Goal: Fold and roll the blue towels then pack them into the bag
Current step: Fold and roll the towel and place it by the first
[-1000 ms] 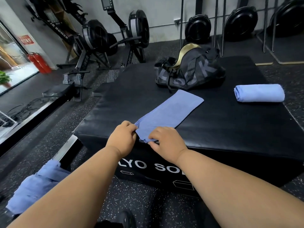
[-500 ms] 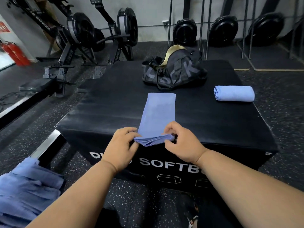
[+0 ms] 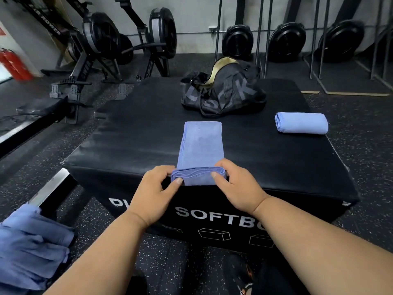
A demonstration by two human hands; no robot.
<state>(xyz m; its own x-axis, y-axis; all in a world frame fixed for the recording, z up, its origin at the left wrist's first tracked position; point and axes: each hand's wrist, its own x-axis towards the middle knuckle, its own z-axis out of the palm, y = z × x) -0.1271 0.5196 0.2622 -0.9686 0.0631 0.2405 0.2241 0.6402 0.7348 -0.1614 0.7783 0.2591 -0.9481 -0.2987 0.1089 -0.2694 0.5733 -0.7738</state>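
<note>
Soft plyo box [image 3: 255,158]: used as the table; all packing items are carried on its black top.
Bag [image 3: 223,92]: a black duffel, set at the far edge, well apart from the hands.
Folded towel [image 3: 202,145]: a long blue strip laid toward the bag, its near end turned into a first roll at the front edge.
Rolled towel [image 3: 302,122]: finished, at the right.
Handling: judged light, soft and limp; best held at both roll ends.
Left hand [image 3: 157,188]: the roll's left end is pinched.
Right hand [image 3: 236,184]: the right end is pinched.

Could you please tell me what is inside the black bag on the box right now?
The black bag gapes at the top, showing only its gold-coloured rim. Its inside is dark and hidden by its own sides, so its contents cannot be told.
</note>
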